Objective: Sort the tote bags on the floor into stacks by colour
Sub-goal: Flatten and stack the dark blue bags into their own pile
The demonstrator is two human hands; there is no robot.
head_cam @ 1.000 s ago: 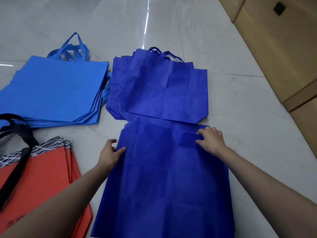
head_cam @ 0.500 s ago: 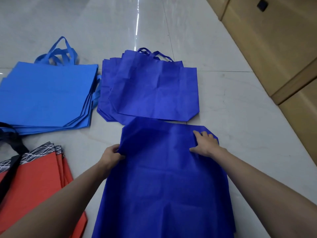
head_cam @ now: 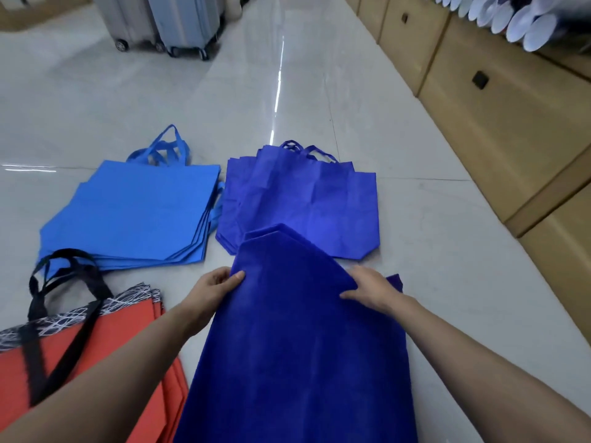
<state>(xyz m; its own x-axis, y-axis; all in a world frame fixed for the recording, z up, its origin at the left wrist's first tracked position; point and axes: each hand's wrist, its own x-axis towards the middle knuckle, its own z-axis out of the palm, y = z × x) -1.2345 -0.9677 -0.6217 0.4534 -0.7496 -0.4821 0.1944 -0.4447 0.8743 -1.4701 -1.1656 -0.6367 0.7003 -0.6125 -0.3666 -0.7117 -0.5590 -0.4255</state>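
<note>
Wide, glossy pale stone floor (head_cam: 431,251) here, tiled, catching a long streak of light, and a row of plain brown cardboard boxes (head_cam: 511,129) runs down the right wall. Right in front, the big royal-blue tote bag (head_cam: 297,346), soft matte non-woven fabric, is lifted off the floor at its far end, clipped corners pointing away, its tip overlapping the near edge of the royal-blue stack (head_cam: 319,203). That stack lies flat and creased, handles looping at the far side. Just beside it on the left sits the light-blue stack (head_cam: 137,212), edges fanned like pages, handles bunched at the top. Nearer, at the left, the red stack (head_cam: 105,362) shows a black band scribbled with white lines and rough black webbing straps. Far back, two ribbed hard-shell suitcases (head_cam: 179,20) stand on wheels. Now the hands: the left hand (head_cam: 214,289) pinches the raised bag's left edge, thumb on top, fingers curled under; the right hand (head_cam: 371,289) clasps the right edge, thumb on the cloth, fingers tucked beneath.
</note>
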